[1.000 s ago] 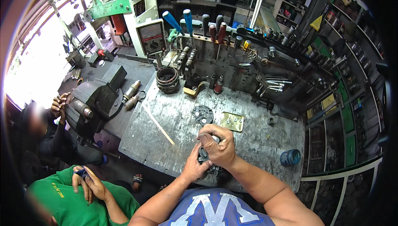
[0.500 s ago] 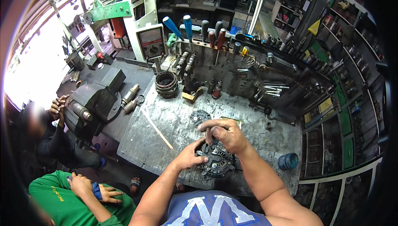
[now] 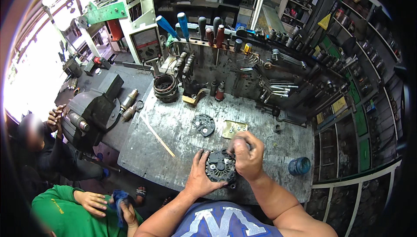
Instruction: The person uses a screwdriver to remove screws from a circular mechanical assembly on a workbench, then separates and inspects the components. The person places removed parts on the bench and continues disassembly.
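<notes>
"One round dark part [image 3: 221, 167]; where is it?"
"On the bench [image 3: 278, 150], clasped along its left edge by the left hand [image 3: 200, 178], fingers [image 3: 202, 159] spread wide."
"And the right hand [image 3: 249, 155]?"
"Curled near its upper right; one cannot tell whether it grips anything."

The alternator [image 3: 220, 168] sits on the workbench [image 3: 273, 150], left of the jar [image 3: 299, 166], before a tray [image 3: 227, 125] probably holding bolts [image 3: 237, 128].
</notes>
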Tool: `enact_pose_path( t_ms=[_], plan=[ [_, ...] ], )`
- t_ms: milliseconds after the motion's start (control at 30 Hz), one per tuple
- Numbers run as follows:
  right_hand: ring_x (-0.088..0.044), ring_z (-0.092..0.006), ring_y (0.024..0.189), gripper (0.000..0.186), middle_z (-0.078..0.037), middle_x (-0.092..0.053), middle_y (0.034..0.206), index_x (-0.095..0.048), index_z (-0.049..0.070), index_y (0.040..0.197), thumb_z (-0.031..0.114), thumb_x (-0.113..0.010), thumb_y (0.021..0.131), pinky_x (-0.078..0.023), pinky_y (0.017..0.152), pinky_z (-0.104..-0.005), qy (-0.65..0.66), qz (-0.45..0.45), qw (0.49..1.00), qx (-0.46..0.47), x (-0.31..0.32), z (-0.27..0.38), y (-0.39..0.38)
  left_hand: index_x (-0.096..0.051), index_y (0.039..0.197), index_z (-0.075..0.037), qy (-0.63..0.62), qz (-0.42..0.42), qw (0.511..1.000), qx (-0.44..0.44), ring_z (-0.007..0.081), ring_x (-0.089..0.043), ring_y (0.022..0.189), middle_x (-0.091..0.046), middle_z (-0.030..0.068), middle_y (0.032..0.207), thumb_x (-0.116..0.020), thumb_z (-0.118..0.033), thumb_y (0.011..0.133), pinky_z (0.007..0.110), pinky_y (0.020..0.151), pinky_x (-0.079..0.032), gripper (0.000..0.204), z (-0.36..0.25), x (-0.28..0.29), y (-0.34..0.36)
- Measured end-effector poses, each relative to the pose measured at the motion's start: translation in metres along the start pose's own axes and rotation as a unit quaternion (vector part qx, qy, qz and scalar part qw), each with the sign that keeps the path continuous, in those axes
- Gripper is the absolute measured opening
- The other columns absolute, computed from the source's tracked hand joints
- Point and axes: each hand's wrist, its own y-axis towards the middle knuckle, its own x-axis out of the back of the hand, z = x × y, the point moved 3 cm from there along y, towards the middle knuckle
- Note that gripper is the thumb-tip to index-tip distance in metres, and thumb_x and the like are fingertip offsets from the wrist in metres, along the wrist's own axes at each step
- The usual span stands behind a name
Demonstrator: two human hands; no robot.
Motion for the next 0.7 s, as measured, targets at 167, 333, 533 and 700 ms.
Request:
enact_pose_path(
  t_ms=[167, 333, 533, 700],
  plan=[
    [-0.057, -0.0131, 0.066, 0.037, -0.006, -0.062, 0.078, -0.061, 0.003, 0.099, 0.034, -0.067, 0.118, -0.047, 0.060, -0.0303, 0.053, -0.119, 0.990, 0.058, 0.014, -0.015, -0.009, -0.035, 0.171, -0.004, -0.018, -0.015, 1.000, -0.010, 0.0526, -0.043, 0.157, -0.035, 0.0295, 0.171, -0.110, -0.052, 0.062, 0.059, 0.129, -0.045, 0.141, 0.005, -0.003, 0.000],
    [-0.056, -0.0140, 0.061, 0.042, -0.008, -0.061, 0.076, -0.057, 0.003, 0.097, 0.038, -0.067, 0.118, -0.045, 0.057, -0.0303, 0.006, -0.073, 0.995, 0.065, 0.017, -0.023, -0.009, -0.037, 0.170, -0.003, -0.041, -0.012, 0.999, -0.011, 0.0537, -0.045, 0.155, -0.039, 0.0313, 0.167, -0.111, -0.049, 0.061, 0.060, 0.129, -0.044, 0.139, 0.008, -0.003, 0.000],
    [-0.062, -0.0202, 0.059, 0.034, -0.011, -0.063, 0.073, -0.060, 0.002, 0.095, 0.029, -0.072, 0.113, -0.048, 0.052, -0.0362, 0.031, -0.078, 0.991, 0.103, 0.002, -0.008, -0.003, -0.037, 0.168, -0.003, -0.052, -0.019, 0.998, -0.014, 0.0545, -0.047, 0.152, -0.041, 0.0322, 0.166, -0.112, -0.048, 0.061, 0.061, 0.127, -0.045, 0.138, 0.008, -0.003, -0.001],
    [-0.065, -0.0279, 0.057, 0.028, -0.011, -0.069, 0.075, -0.066, 0.002, 0.087, 0.020, -0.082, 0.103, -0.052, 0.055, -0.0390, 0.116, 0.241, 0.960, 0.087, 0.013, -0.005, 0.019, -0.038, 0.170, -0.006, -0.064, 0.026, 0.997, -0.030, 0.0543, -0.046, 0.154, -0.042, 0.0309, 0.167, -0.112, -0.046, 0.060, 0.061, 0.128, -0.045, 0.139, 0.017, 0.001, 0.010]
  ],
)
